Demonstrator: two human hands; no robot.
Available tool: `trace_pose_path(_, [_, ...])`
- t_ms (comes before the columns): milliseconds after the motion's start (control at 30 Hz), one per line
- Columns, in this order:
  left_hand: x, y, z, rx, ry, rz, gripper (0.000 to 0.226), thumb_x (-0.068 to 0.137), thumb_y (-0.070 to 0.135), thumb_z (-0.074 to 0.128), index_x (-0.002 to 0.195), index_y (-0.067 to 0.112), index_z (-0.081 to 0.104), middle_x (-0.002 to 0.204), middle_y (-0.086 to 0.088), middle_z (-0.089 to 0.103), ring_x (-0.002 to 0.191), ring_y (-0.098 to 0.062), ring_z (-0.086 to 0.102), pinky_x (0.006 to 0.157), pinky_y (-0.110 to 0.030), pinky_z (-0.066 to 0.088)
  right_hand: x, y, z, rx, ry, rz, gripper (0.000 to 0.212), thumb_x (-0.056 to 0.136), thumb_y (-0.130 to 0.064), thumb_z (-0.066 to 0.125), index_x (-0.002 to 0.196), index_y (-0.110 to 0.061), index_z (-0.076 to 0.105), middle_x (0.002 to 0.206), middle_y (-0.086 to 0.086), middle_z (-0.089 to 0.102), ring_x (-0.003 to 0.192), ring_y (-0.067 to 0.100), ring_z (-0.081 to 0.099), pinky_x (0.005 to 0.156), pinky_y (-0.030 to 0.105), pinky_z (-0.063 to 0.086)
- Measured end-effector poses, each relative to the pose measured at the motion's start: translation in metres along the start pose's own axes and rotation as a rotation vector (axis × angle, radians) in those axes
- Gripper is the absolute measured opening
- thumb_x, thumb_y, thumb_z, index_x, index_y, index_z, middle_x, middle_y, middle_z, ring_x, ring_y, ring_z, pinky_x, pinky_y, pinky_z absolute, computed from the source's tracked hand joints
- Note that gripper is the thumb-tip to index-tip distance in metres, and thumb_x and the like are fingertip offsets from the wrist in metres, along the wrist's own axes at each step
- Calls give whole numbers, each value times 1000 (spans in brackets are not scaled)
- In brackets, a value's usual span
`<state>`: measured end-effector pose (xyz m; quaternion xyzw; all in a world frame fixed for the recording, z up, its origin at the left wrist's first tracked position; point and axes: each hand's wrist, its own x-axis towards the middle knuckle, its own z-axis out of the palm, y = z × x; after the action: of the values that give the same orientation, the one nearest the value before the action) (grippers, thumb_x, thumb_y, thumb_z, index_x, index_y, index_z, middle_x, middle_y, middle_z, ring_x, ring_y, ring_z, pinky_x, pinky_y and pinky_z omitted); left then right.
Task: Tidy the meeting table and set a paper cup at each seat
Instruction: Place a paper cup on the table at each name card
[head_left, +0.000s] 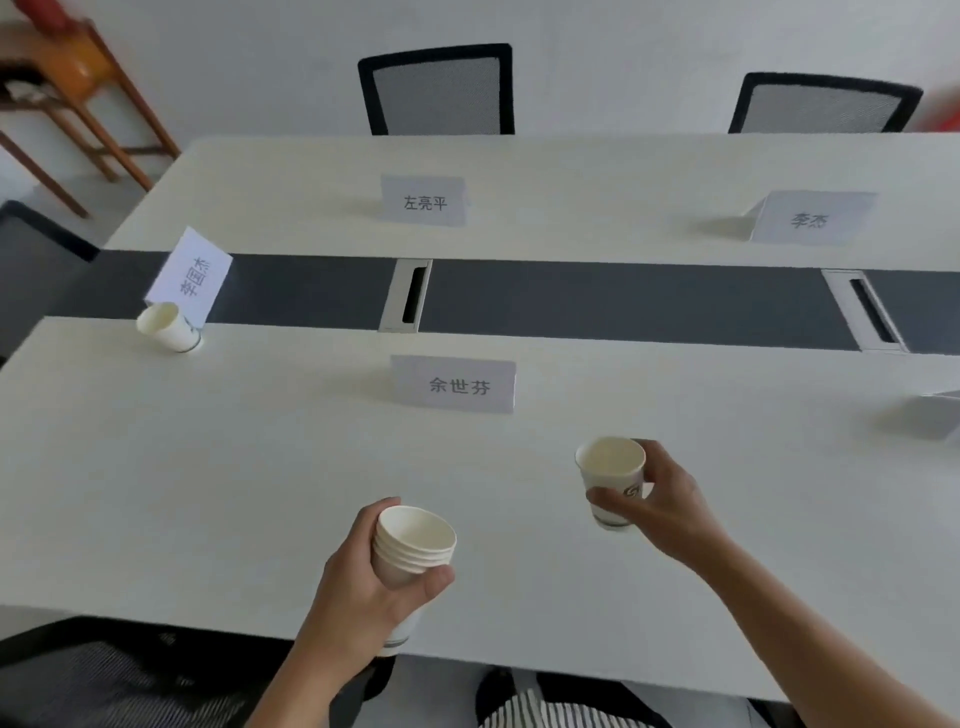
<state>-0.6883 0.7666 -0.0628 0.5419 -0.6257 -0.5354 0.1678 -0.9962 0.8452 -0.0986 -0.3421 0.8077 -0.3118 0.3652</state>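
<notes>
My left hand (358, 587) grips a stack of several nested white paper cups (413, 545) above the near edge of the white meeting table (208, 493). My right hand (660, 499) holds a single paper cup (612, 470) upright, low over the table to the right of the nearest name card (454, 384); whether its base touches the table I cannot tell. Another paper cup (169, 325) stands at the far left beside a tilted name card (190, 274).
Two more name cards (425, 201) (810, 218) stand on the far half of the table, and part of another (935, 413) shows at the right edge. A dark centre strip holds cable ports (408, 296). Black mesh chairs (439, 91) line the far side.
</notes>
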Motion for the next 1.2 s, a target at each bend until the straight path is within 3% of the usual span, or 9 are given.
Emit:
trace_pose_path(100, [14, 9, 0, 9, 76, -56, 78, 43, 58, 80, 112, 43, 49, 104, 30, 61, 95, 4, 60, 77, -20, 47, 80, -10, 15, 19, -26, -27, 64, 69, -27, 84, 123, -21, 51, 106, -2, 63, 102, 22, 58, 80, 31, 44])
trace_pose_path(267, [44, 24, 6, 43, 122, -143, 76, 49, 50, 87, 115, 42, 49, 104, 27, 62, 96, 2, 61, 75, -13, 49, 192, -30, 41, 48, 3, -84, 70, 68, -26, 84, 126, -18, 45, 111, 1, 61, 100, 23, 56, 80, 32, 44])
trace_pose_path(433, [62, 28, 11, 56, 164, -234, 84, 40, 61, 83, 114, 41, 50, 103, 25, 64, 95, -1, 63, 73, -5, 48, 246, -11, 66, 23, 36, -75, 68, 68, -28, 83, 124, -21, 45, 110, -1, 62, 98, 27, 59, 77, 33, 46])
trace_pose_path(533, [67, 27, 11, 61, 186, -277, 96, 29, 75, 80, 113, 41, 51, 102, 24, 65, 93, -2, 64, 74, -8, 51, 255, 3, 77, -42, 60, -42, 66, 68, -31, 81, 123, -18, 47, 116, 8, 63, 105, 32, 59, 80, 37, 47])
trace_pose_path(700, [75, 27, 12, 79, 156, -298, 95, 31, 76, 78, 115, 41, 51, 105, 26, 64, 95, -1, 63, 74, -6, 49, 259, 2, 81, -81, 89, -75, 67, 68, -28, 82, 125, -13, 49, 117, 12, 61, 106, 32, 57, 81, 35, 45])
trace_pose_path(900, [74, 39, 13, 79, 141, -230, 82, 43, 57, 82, 117, 41, 49, 104, 26, 63, 96, 0, 62, 74, -6, 48, 250, 7, 77, -131, 84, -45, 62, 69, -30, 81, 118, -12, 49, 109, 11, 61, 102, 32, 57, 73, 30, 40])
trace_pose_path(1067, [61, 42, 6, 101, 141, -159, 79, 50, 49, 87, 118, 39, 49, 107, 26, 61, 98, 0, 60, 75, -12, 50, 226, 10, 70, -183, 78, -36, 67, 74, -26, 78, 131, -11, 45, 129, 9, 56, 117, 27, 54, 89, 38, 47])
trace_pose_path(1133, [51, 48, 0, 106, 143, -96, 72, 56, 35, 91, 115, 35, 50, 106, 25, 60, 96, -2, 60, 70, -11, 52, 198, -1, 62, -109, 138, -24, 55, 80, -25, 73, 129, -13, 50, 128, 5, 60, 111, 23, 60, 85, 34, 48])
trace_pose_path(1200, [43, 53, -5, 112, 128, -32, 67, 59, 28, 90, 113, 34, 50, 106, 23, 60, 94, -2, 61, 68, -18, 55, 161, -31, 48, 36, 153, -78, 31, 83, -21, 71, 113, -15, 64, 106, 0, 70, 98, 19, 66, 76, 26, 46])
